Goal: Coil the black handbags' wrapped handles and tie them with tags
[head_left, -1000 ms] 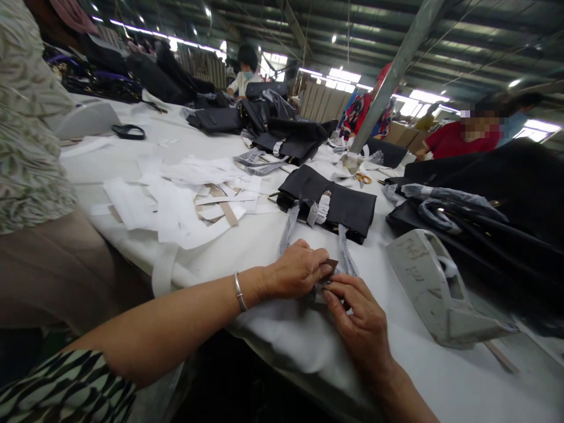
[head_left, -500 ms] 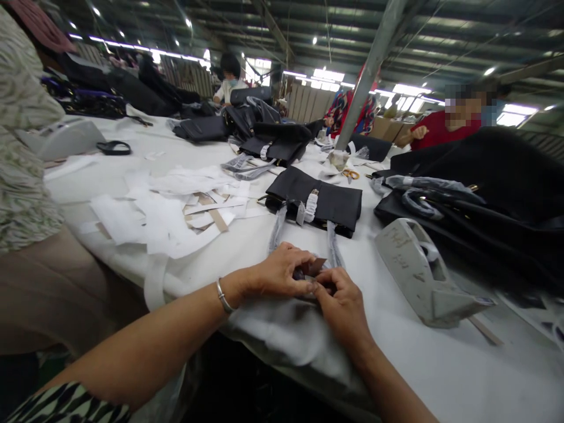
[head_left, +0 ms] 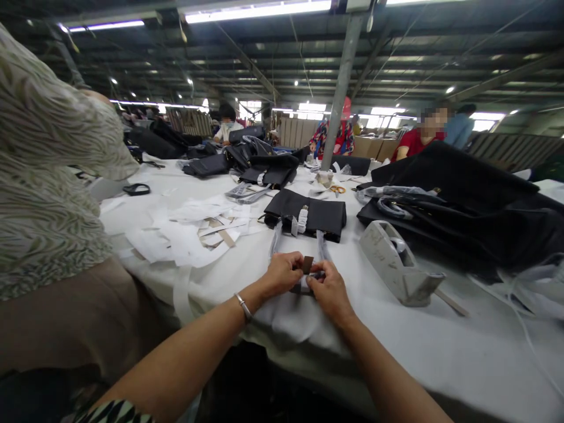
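Note:
A black handbag (head_left: 324, 216) lies on the white-covered table, its plastic-wrapped handle (head_left: 277, 239) stretching toward me. At the near end of that handle, my left hand (head_left: 282, 273) is closed, fingertips pinching beside a small brown strip (head_left: 308, 264) that sticks up. Facing it, my right hand (head_left: 329, 289) is closed too, thumb and fingers pressed on the handle end next to the strip. A small whitish piece shows between the two thumbs. My fingers hide most of what lies beneath them.
A grey tape dispenser (head_left: 392, 264) stands to the right, before a pile of black bags (head_left: 462, 205). White and brown scraps (head_left: 198, 232) lie to the left. Orange-handled scissors (head_left: 337, 189) rest near a metal post (head_left: 341, 94). A person in a patterned top (head_left: 57, 176) stands close on my left.
My view has tilted up and levelled. The brown strip now stands more upright between my hands, which have drawn slightly apart while staying at the handle end.

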`<state>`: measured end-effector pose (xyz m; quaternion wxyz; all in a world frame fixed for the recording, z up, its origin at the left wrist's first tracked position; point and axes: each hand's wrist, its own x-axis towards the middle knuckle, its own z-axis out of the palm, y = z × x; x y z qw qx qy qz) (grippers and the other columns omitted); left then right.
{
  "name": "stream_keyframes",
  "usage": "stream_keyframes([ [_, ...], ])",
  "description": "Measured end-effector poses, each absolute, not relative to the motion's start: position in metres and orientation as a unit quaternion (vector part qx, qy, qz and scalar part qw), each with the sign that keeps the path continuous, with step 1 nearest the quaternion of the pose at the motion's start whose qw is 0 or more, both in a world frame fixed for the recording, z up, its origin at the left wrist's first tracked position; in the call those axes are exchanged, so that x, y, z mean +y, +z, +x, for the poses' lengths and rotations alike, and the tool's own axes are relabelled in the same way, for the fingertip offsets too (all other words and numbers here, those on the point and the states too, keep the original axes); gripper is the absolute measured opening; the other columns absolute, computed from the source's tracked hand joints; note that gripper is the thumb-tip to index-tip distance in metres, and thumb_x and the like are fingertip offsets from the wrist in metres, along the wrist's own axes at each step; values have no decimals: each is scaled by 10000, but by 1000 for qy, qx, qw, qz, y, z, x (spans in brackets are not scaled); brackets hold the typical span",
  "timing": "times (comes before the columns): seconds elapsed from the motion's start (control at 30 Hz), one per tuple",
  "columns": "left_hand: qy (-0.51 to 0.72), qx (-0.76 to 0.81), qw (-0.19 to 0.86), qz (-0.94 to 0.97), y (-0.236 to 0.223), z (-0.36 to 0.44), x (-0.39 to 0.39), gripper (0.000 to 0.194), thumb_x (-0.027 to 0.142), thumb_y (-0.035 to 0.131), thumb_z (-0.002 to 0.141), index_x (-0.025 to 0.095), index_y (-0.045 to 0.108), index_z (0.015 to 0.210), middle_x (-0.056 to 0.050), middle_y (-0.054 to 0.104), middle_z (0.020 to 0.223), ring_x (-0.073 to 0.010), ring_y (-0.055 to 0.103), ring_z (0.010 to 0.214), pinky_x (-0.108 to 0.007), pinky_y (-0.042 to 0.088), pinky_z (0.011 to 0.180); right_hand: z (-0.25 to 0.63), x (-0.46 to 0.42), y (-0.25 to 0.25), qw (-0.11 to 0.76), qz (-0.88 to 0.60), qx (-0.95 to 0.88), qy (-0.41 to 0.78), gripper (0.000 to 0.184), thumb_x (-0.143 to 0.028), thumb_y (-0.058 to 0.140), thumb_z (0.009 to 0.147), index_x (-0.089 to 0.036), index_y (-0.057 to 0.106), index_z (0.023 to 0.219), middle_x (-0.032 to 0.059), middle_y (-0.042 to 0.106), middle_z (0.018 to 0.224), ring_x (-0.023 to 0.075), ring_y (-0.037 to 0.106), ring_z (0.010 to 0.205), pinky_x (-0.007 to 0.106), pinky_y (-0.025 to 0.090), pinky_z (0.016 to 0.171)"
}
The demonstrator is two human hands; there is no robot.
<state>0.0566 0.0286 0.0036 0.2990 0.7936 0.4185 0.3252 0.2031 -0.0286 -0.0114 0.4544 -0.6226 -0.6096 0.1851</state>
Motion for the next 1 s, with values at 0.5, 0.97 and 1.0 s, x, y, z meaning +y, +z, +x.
stream_keyframes([
  [0.5,343,437,294,778,1,58,24,176,151,543,732,160,713,776,-3,673,690,-135,580,662,-227,430,650,212,-49,5,246,-559,-792,-3,187,-265,572,877,-231,641,1047,55,626,1075,205,559,1026,333,482,836],
  [0.97,339,432,287,785,-7,52,28,127,199,541,789,180,664,761,6,652,722,-137,580,692,-235,439,665,220,-33,18,211,-565,-786,137,219,-274,621,811,-272,649,1028,-3,589,1016,167,573,934,294,429,771],
  [1.0,340,431,282,787,-6,52,26,130,196,537,790,181,662,756,7,649,721,-138,578,698,-240,438,678,221,-31,18,210,-563,-786,141,214,-275,624,808,-272,654,1020,-7,591,1008,164,576,920,293,428,774],
])
